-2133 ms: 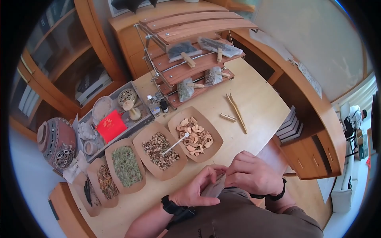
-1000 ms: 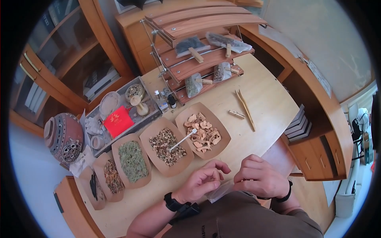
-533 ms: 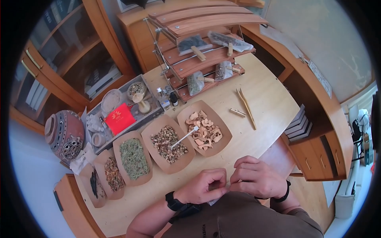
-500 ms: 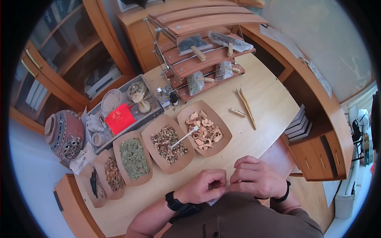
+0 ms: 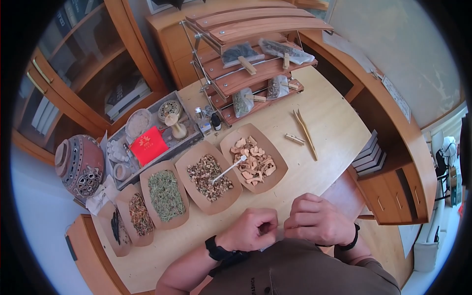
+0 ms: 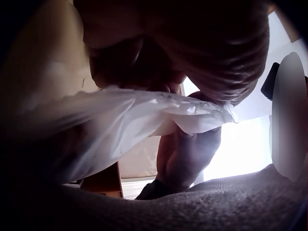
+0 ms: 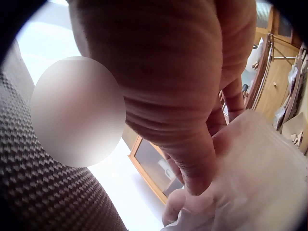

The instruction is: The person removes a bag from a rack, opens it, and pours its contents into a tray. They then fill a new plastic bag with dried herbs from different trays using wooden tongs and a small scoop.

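The 2 hands are brought together low, close to the person's brown shirt (image 5: 314,268), near the edge of the counter (image 5: 334,123). Between them is a thin, translucent bag (image 6: 113,130). The right hand (image 5: 317,221) pinches its edge with thumb and fingers; the left hand (image 5: 255,228) holds the same edge, its fingers curled. I think the film is too limp to stay in shape alone, so it needs a grip from 2 sides. Whether the bag has something inside, I cannot tell.

The 5 paper trays (image 5: 197,202) stand side by side in a row, probably so that each dried material stays separate and within reach. A white stick (image 5: 228,169) leans in the tray of chopped pieces, its upper end toward the tray of pale slices. The tongs (image 5: 306,135) and a loose clothespin (image 5: 294,139) lie near each other, apart from the trays, perhaps because the hands are occupied. Behind, a wooden rack (image 5: 265,77) carries 4 filled bags (image 5: 285,51) with clothespins, which likely keep their mouths folded.
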Available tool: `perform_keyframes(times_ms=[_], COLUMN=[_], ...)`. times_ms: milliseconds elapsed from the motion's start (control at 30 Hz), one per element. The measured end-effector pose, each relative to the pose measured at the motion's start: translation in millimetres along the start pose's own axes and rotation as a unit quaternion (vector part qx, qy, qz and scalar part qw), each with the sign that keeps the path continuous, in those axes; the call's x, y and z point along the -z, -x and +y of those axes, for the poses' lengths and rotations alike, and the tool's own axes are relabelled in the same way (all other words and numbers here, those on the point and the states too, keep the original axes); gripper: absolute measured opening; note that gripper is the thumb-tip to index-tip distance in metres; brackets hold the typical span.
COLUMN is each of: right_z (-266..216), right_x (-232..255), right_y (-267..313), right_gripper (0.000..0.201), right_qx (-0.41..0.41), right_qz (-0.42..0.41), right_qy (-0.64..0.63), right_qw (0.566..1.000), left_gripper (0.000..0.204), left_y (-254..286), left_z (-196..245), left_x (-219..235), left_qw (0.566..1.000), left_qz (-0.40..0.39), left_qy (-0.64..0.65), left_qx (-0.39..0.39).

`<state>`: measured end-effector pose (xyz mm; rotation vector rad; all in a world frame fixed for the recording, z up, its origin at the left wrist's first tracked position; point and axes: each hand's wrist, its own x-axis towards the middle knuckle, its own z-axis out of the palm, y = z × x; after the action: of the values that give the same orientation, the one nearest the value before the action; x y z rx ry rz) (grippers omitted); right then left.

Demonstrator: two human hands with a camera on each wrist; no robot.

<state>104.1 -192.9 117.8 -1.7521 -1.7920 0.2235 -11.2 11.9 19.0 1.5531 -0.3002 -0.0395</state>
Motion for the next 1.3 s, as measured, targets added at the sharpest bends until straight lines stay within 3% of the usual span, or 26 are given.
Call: perform_keyframes(times_ms=[33,267,467,633,1067,1133,1167,1233,1267,1300], right_z=[-1,-8,-12,-14,-6,-2,-2,-1,0,0], right_x=[1,8,1,11,17,18,20,23,21,20], right_y=[0,-1,-5,3,4,1,-3,-12,-21,-28], right_gripper=[0.024,0.024,0.023,0.020,0.018,0.016,0.014,0.014,0.014,0.013], right_qx=[0.009,0.014,-0.030,-0.029,0.046,0.062,0.063,0.064,0.089,0.112], right_qz=[-0.004,-0.043,-0.026,-0.105,-0.005,0.025,0.033,0.044,0.039,0.059], right_qy=[-0.015,-0.087,0.014,-0.001,0.038,0.061,0.072,0.058,0.044,0.021], right_qw=[1.000,0.995,0.999,0.994,0.998,0.996,0.995,0.995,0.994,0.992], left_gripper=[0.014,0.016,0.019,0.016,0.013,0.055,0.055,0.112,0.112,0.127], left_y=[2,3,3,5,-4,-5,-4,3,10,15], left_z=[-2,-7,-2,-11,-1,5,11,31,45,58], left_x=[1,5,2,2,0,-4,-2,0,4,5], left_qw=[0.999,0.991,0.992,0.987,0.995,0.988,0.990,0.985,0.987,0.987], left_qz=[0.014,0.042,0.054,0.104,0.063,0.021,0.052,-0.016,0.010,0.005], left_qy=[0.032,0.119,0.114,0.118,0.053,0.143,0.119,0.170,0.157,0.162], left_qx=[0.038,0.046,0.014,-0.021,-0.057,-0.058,-0.052,-0.034,-0.032,-0.012])
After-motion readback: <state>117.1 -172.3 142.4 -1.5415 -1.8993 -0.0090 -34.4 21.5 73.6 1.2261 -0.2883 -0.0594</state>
